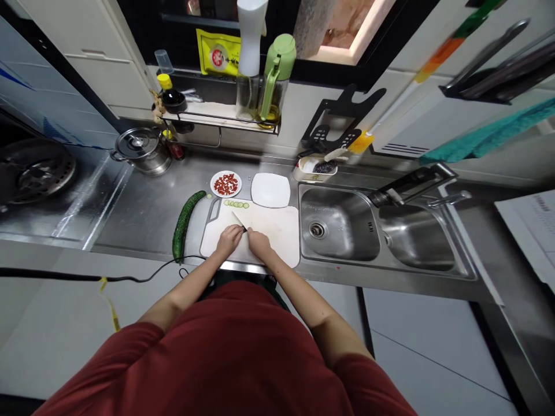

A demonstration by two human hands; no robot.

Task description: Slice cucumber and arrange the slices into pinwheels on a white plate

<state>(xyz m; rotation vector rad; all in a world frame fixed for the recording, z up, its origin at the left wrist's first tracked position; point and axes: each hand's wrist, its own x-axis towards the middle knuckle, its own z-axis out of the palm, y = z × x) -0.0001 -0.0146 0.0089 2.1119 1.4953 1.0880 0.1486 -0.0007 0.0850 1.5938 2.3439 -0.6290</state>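
Low over the white cutting board [277, 237], my right hand [259, 242] is wrapped round the handle of a knife [238, 219]. Its blade points away and to the left. Close beside it, my left hand [229, 238] has its fingertips pinched together near the handle end of the blade; anything small between them is hidden. A row of thin cucumber slices [236, 204] lies along the board's far edge. Left of the board rests a long, curved dark green cucumber [185, 225], with a small cut end piece [209, 196] by its tip.
Behind the board are a plate of chopped red pieces [226, 184] and a white square plate [271, 190]. A double sink [340, 231] is on the right. A lidded pot [143, 150] stands back left. A shelf [217, 113] with bottles hangs above. A black cable [130, 279] crosses the counter front.
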